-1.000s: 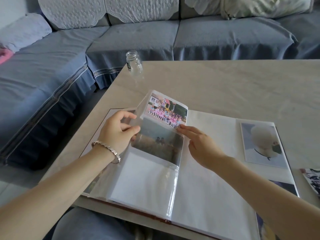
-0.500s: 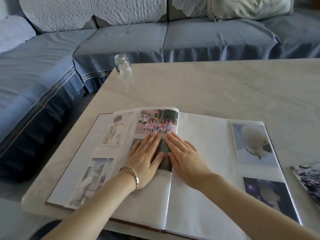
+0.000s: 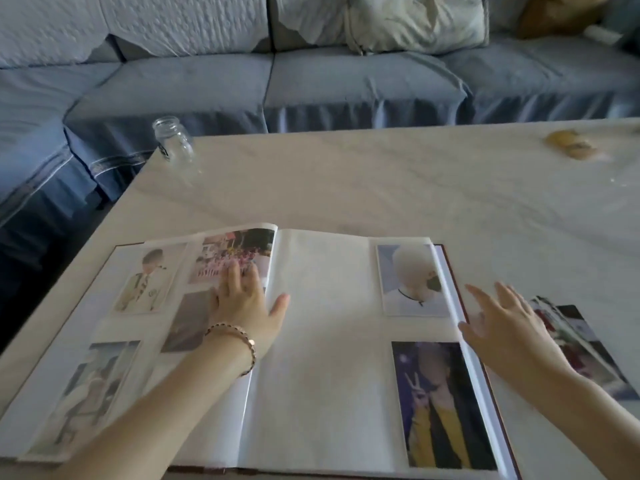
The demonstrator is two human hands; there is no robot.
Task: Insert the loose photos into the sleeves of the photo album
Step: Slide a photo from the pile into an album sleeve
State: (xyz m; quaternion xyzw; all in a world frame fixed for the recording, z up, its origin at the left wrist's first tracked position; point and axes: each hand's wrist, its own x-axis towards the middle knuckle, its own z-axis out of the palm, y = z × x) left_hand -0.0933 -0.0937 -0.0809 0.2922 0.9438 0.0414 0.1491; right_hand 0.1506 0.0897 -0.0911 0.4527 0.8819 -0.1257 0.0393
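Note:
The photo album lies open and flat on the pale table. Its left page holds several sleeved photos, among them a group photo at the top by the spine. My left hand presses flat on that page, fingers straight, thumb out over the spine. The right page carries two photos on its outer side, a portrait above and a darker one below. My right hand is spread open just past the album's right edge, over a small pile of loose photos on the table.
A clear glass jar stands at the table's far left corner. A yellowish object lies at the far right of the table. A blue-covered sofa runs behind and to the left.
The lifted left page was laid flat and pressed by both hands. Since then my right hand has left the page and moved right toward the loose photos; the left hand stays pressing.

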